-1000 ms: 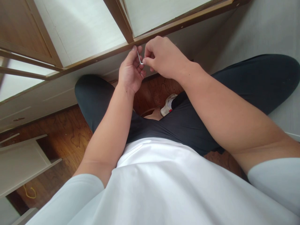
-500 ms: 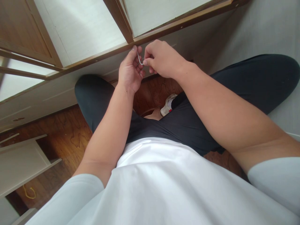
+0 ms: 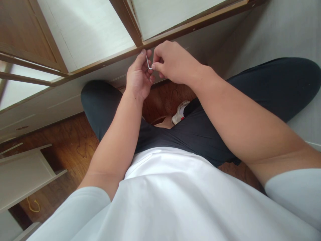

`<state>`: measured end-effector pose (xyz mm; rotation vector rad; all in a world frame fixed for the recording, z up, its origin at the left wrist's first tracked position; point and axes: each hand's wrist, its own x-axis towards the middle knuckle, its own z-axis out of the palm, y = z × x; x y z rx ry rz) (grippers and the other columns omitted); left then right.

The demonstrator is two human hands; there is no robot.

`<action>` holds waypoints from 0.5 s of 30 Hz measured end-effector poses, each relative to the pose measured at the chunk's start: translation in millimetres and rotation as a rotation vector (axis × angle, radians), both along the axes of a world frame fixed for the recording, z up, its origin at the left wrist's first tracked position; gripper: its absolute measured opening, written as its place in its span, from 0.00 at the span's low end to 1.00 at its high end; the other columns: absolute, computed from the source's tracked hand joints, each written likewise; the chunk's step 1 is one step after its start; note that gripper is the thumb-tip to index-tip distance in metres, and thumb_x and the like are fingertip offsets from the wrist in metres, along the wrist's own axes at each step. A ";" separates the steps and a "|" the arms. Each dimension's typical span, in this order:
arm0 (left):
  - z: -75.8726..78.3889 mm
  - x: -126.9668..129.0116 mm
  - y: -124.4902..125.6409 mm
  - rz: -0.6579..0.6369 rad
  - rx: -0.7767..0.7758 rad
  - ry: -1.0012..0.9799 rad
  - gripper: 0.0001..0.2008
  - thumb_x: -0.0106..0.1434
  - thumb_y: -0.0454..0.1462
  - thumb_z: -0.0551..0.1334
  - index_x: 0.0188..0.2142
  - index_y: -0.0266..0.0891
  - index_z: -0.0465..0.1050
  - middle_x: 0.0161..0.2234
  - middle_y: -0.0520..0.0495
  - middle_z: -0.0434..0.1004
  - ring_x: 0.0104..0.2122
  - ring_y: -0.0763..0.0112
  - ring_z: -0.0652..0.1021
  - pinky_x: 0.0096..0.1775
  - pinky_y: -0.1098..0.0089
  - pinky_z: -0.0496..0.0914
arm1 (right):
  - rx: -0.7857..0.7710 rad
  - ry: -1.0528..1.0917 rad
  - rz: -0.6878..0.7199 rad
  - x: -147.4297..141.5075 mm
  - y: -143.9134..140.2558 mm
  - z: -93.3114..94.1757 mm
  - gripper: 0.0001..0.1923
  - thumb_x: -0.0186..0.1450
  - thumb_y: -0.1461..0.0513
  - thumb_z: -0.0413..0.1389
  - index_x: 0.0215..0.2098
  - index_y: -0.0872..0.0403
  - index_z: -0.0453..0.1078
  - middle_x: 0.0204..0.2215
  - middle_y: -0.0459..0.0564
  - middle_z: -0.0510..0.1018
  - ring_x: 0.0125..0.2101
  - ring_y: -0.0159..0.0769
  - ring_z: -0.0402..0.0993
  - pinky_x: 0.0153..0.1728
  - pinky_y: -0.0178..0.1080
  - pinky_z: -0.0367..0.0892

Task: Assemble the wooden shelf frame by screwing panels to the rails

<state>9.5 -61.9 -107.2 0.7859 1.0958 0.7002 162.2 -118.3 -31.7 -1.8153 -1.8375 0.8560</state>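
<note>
A thin, silvery L-shaped hex key (image 3: 147, 63) sits between my two hands, its long arm pointing up at the wooden rail (image 3: 120, 58). My right hand (image 3: 173, 62) pinches the short bent end between thumb and fingers. Just under the rail, my left hand (image 3: 139, 74) is palm up with its fingers curled, and its thumb and forefinger close around the upper end of the key. Where the key's tip meets the rail is hidden by those fingertips.
The wooden frame holds white panels (image 3: 85, 30), with a brown panel (image 3: 25, 30) at the upper left. My bent legs in dark trousers (image 3: 271, 87) flank the hands. On the wood floor at left lie pale boards (image 3: 27, 170) and a yellow cord (image 3: 33, 206).
My right hand has shifted very slightly left and up with the bent end of the hex key. The left hand stays in nearly the same place.
</note>
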 end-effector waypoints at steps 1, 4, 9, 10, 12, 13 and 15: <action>-1.1 -0.2 0.2 0.001 0.006 -0.004 0.13 0.57 0.56 0.69 0.36 0.57 0.78 0.29 0.51 0.80 0.43 0.59 0.78 0.31 0.65 0.70 | 0.006 -0.001 0.007 -0.1 -0.8 1.9 0.11 0.65 0.66 0.56 0.25 0.48 0.69 0.24 0.46 0.80 0.28 0.36 0.75 0.31 0.38 0.62; -5.3 -0.9 1.1 -0.016 0.026 -0.029 0.12 0.57 0.55 0.69 0.36 0.58 0.77 0.32 0.53 0.81 0.43 0.60 0.78 0.31 0.65 0.70 | 0.025 0.002 0.023 -0.9 -3.5 7.8 0.11 0.67 0.66 0.53 0.27 0.49 0.70 0.25 0.46 0.80 0.28 0.36 0.75 0.31 0.37 0.63; -9.6 -2.3 1.9 -0.084 0.063 -0.009 0.14 0.57 0.59 0.66 0.39 0.62 0.77 0.29 0.53 0.79 0.50 0.57 0.77 0.35 0.62 0.72 | 0.050 0.009 0.032 -2.2 -5.7 13.1 0.12 0.69 0.66 0.50 0.28 0.50 0.69 0.25 0.47 0.79 0.29 0.36 0.76 0.32 0.37 0.63; -9.6 -2.5 1.8 -0.088 0.064 0.001 0.15 0.57 0.59 0.67 0.39 0.62 0.77 0.28 0.53 0.79 0.51 0.57 0.76 0.36 0.62 0.72 | 0.054 0.005 0.034 -2.3 -5.6 13.1 0.12 0.69 0.66 0.50 0.28 0.50 0.69 0.25 0.47 0.79 0.29 0.36 0.76 0.32 0.37 0.63; -8.9 -2.7 1.4 -0.091 0.061 0.009 0.16 0.57 0.60 0.66 0.41 0.62 0.76 0.28 0.53 0.79 0.52 0.57 0.75 0.37 0.62 0.71 | 0.054 -0.011 0.033 -2.4 -5.3 12.0 0.12 0.68 0.66 0.50 0.27 0.50 0.69 0.25 0.47 0.79 0.29 0.36 0.75 0.32 0.37 0.63; -8.2 -2.7 1.0 -0.091 0.057 0.007 0.16 0.58 0.60 0.66 0.42 0.61 0.76 0.28 0.53 0.79 0.52 0.57 0.75 0.38 0.62 0.71 | 0.050 -0.018 0.030 -2.3 -5.1 11.1 0.12 0.68 0.65 0.50 0.28 0.50 0.69 0.26 0.47 0.80 0.29 0.36 0.75 0.32 0.37 0.63; -6.3 -2.0 0.2 -0.070 0.044 -0.001 0.17 0.61 0.60 0.65 0.43 0.58 0.76 0.27 0.52 0.77 0.51 0.58 0.74 0.39 0.63 0.70 | 0.036 -0.032 0.023 -2.1 -4.7 8.9 0.10 0.66 0.66 0.52 0.29 0.49 0.70 0.27 0.47 0.81 0.30 0.38 0.76 0.32 0.38 0.63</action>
